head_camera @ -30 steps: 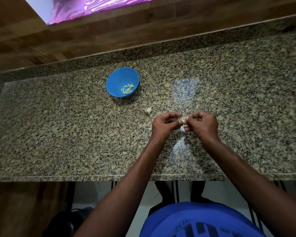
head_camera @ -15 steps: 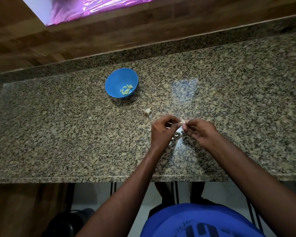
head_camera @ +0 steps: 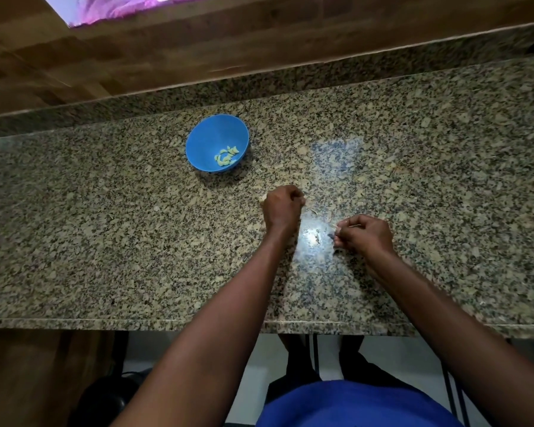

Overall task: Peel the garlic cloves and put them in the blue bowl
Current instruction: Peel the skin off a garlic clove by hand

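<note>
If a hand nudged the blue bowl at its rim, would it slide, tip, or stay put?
The blue bowl looks like thin plastic and holds only a few peeled garlic cloves, so it is probably light. On the polished granite counter it would likely slide easily. Its rounded sides seem to narrow toward the base, so a push at the rim might rock it.

Blue bowl sitting upright on far-left part of speckled granite counter, round, plastic-looking, interior facing camera. Peeled garlic cloves lying in loose cluster at bowl's bottom, toward near-right wall; pale yellow, small, curved pieces touching one another. Pale unpeeled-looking clove showing only as sliver on counter, near and right of bowl, mostly hidden; detail too small to tell.
</note>
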Action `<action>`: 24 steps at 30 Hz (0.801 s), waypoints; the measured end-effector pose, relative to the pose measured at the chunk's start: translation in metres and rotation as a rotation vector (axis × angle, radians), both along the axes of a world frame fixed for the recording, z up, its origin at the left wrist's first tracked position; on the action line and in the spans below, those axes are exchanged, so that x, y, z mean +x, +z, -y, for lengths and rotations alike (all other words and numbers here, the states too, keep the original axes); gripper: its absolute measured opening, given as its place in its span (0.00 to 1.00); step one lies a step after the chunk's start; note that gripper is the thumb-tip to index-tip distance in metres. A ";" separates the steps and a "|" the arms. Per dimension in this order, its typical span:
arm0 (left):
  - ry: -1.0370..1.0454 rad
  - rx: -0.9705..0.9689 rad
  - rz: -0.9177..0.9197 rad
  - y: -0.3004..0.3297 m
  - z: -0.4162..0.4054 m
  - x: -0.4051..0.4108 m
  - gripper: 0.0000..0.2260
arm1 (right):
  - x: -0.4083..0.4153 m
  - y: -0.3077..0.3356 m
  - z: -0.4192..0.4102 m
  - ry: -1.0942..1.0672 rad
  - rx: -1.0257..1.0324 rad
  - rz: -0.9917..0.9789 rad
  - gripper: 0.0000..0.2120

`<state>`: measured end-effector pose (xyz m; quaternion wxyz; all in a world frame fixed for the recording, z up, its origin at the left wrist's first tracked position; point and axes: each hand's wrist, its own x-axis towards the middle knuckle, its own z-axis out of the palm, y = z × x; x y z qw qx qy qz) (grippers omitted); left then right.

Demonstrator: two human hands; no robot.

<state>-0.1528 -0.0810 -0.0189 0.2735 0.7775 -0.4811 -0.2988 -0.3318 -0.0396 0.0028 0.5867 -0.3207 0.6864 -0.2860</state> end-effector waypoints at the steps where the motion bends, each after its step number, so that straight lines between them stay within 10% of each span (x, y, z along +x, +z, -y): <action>1: -0.023 -0.007 0.019 -0.001 0.004 0.000 0.06 | 0.000 -0.001 0.000 0.002 0.000 0.001 0.04; 12: -0.189 -0.116 0.168 -0.010 -0.039 -0.007 0.09 | -0.011 -0.019 0.007 0.359 -0.357 -0.553 0.02; 24: -0.537 -0.147 0.432 -0.017 -0.075 -0.035 0.17 | -0.014 -0.020 0.005 0.667 -0.569 -0.689 0.13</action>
